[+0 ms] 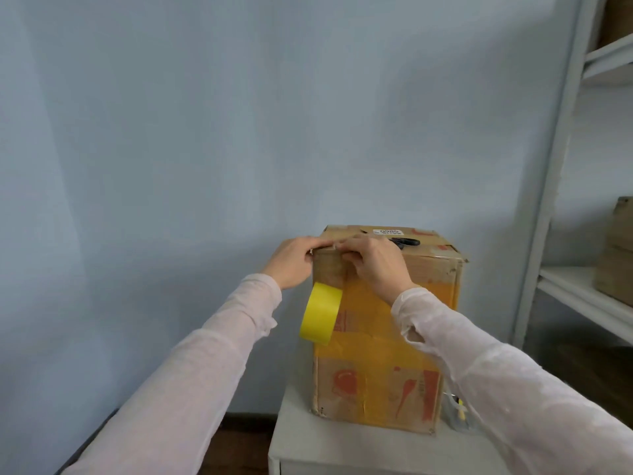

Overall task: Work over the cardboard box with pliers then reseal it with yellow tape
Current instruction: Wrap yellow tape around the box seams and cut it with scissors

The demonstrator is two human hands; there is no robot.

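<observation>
A tall cardboard box [383,368] with red print and yellow tape across its front stands on a pale stand [308,447]. My left hand [293,264] and my right hand [376,265] meet at the box's top front-left edge, fingers curled and pinching the end of a tape strip there. The yellow tape roll [321,313] hangs below them against the front-left corner, held up by that strip. Black-handled pliers [407,242] lie on top of the box, just behind my right hand.
A pale blue wall stands close behind the box. White shelving [582,289] at the right holds other cardboard boxes [616,255]. A clear bag with something yellow [457,411] sits on the stand beside the box's right side. Dark floor lies below.
</observation>
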